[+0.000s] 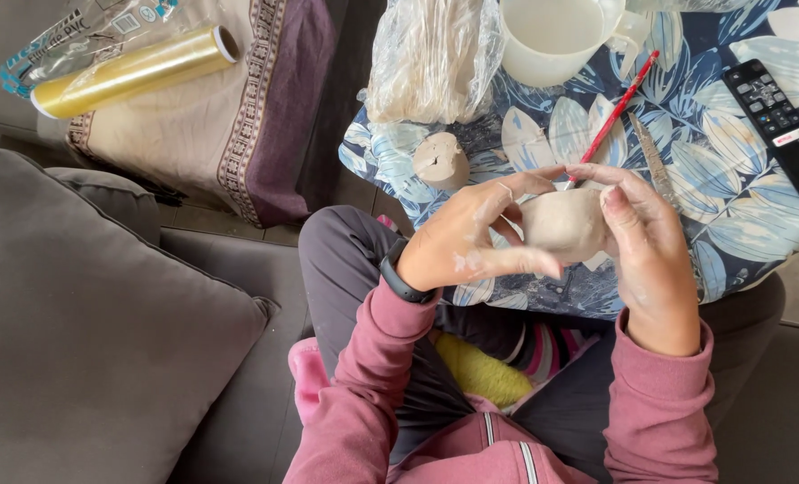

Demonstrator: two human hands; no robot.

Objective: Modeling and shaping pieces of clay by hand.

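A rounded lump of grey clay [563,224] is held between both hands above my lap. My left hand [471,237] cups its left side, thumb under it and fingers over the top, smeared with clay. My right hand [646,242] grips the right side, fingers curled over the top. A smaller clay piece [440,161] lies on the leaf-patterned cloth [731,206] just beyond my left hand. A red-handled tool [614,116] and a grey blade-like tool [650,157] lie behind the lump.
A plastic bag of clay [431,58] and a white jug [556,36] stand at the back. A black remote [780,125] lies at the right. A roll of cling film [135,70] rests on a side cloth; a grey cushion [86,332] is at my left.
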